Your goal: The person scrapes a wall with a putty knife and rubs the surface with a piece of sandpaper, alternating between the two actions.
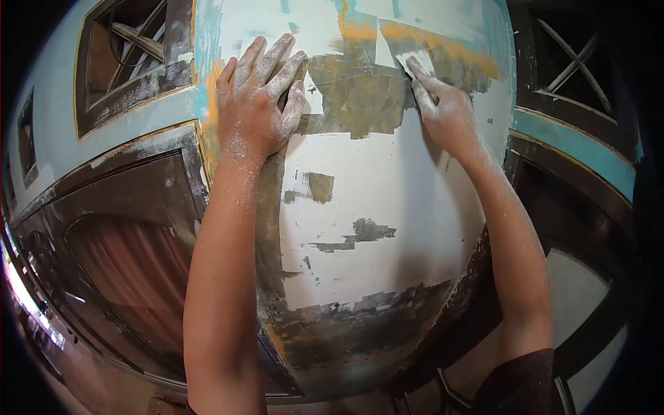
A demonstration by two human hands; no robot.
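The scraper (417, 63) is mostly hidden behind the right hand (448, 114), which pinches it with one finger pressed along its blade, high on the patchy white wall (387, 200). The left hand (257, 97) lies spread flat on the wall beside it, dusted white.

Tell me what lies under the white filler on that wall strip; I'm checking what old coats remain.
Where the white filler has gaps, dull olive-grey patches show, with orange and teal paint near the top. The left hand and the right hand with its scraper cover what lies beneath them.
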